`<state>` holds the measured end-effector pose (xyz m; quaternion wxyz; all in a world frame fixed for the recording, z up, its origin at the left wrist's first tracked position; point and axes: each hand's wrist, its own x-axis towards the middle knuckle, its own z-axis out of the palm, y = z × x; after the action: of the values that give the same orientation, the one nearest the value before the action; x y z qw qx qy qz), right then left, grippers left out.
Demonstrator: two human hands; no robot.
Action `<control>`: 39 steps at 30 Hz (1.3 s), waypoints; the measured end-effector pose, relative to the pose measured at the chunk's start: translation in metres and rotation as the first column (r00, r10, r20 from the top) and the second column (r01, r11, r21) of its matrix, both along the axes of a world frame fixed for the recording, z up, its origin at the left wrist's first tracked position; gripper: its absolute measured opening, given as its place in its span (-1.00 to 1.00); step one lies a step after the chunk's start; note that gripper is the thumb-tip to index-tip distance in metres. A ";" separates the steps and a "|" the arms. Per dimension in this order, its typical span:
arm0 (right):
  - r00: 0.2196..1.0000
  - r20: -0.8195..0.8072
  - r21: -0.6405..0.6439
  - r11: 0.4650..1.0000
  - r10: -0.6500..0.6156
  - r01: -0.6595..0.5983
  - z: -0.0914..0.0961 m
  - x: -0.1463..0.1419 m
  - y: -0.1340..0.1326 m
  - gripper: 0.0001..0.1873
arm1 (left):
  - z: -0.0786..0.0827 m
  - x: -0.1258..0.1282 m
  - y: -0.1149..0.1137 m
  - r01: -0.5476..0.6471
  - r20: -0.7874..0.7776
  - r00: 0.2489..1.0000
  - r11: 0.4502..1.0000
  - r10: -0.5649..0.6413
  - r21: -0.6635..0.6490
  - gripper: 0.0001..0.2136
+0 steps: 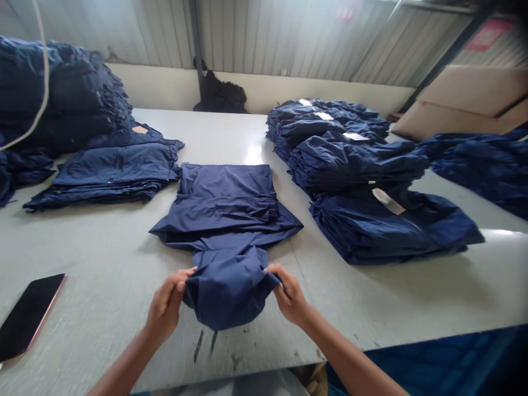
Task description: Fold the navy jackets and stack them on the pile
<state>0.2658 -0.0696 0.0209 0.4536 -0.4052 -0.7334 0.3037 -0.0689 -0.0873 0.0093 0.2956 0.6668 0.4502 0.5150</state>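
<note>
A navy blue garment (pixel 225 212) lies partly folded in the middle of the grey table (pixel 103 264). Its near end, a rounded hood-like part (pixel 229 289), is lifted off the table between both hands. My left hand (pixel 167 308) pinches the left edge of that part, fingers closed on the cloth. My right hand (pixel 289 294) pinches the right edge the same way. The rest of the garment lies flat beyond the hands.
A black phone (pixel 27 316) lies at the table's near left. Stacks of folded navy garments (pixel 355 165) stand on the right, another stack (pixel 111 173) and a big heap (pixel 53 99) on the left. Cardboard boxes (pixel 470 99) sit far right. A dark bundle (pixel 220 93) rests by the wall.
</note>
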 end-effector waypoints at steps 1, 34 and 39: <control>0.999 -0.031 -0.042 0.999 -0.012 0.011 0.003 0.000 -0.003 -0.75 | -0.001 -0.001 -0.003 -0.103 0.032 0.994 0.994 0.104 -0.031 -0.74; 0.502 0.838 -0.081 0.861 -0.214 0.503 0.085 -0.049 0.200 -0.65 | 0.074 0.000 0.212 -0.391 -0.714 0.679 0.907 0.169 -0.157 -0.85; 0.572 0.794 -0.157 0.839 -0.206 0.521 0.086 -0.038 0.201 -0.60 | 0.085 -0.010 0.215 -0.074 -0.434 0.900 0.967 -0.040 -0.243 -0.61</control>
<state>0.2280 0.1315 0.1067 0.0767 -0.7167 -0.6788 0.1406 -0.0785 0.1275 0.0947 0.2660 0.7176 0.5728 0.2937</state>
